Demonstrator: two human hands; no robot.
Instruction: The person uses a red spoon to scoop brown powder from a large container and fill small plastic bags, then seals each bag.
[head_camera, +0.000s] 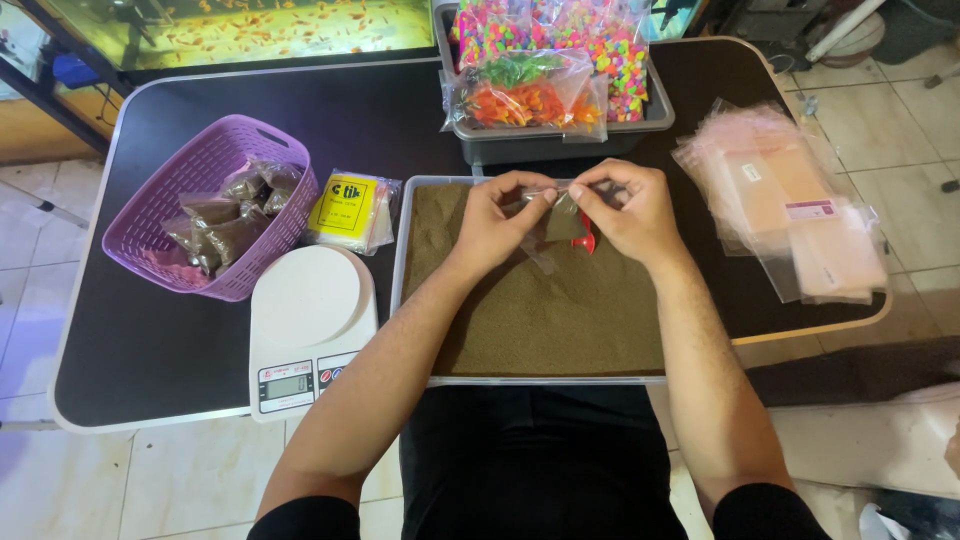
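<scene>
Hands: left hand (497, 215) and right hand (628, 208) both pinch the small clear bag (562, 215) between them, its mouth level above the tray (402, 250) of brown granules.

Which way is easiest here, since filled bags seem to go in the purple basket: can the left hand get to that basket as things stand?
Probably yes. The purple basket sits open-topped on the left hand's own side, with only the low white scale nearby and nothing across the way. But both hands hold the small clear bag, so the left must let go first.
</scene>
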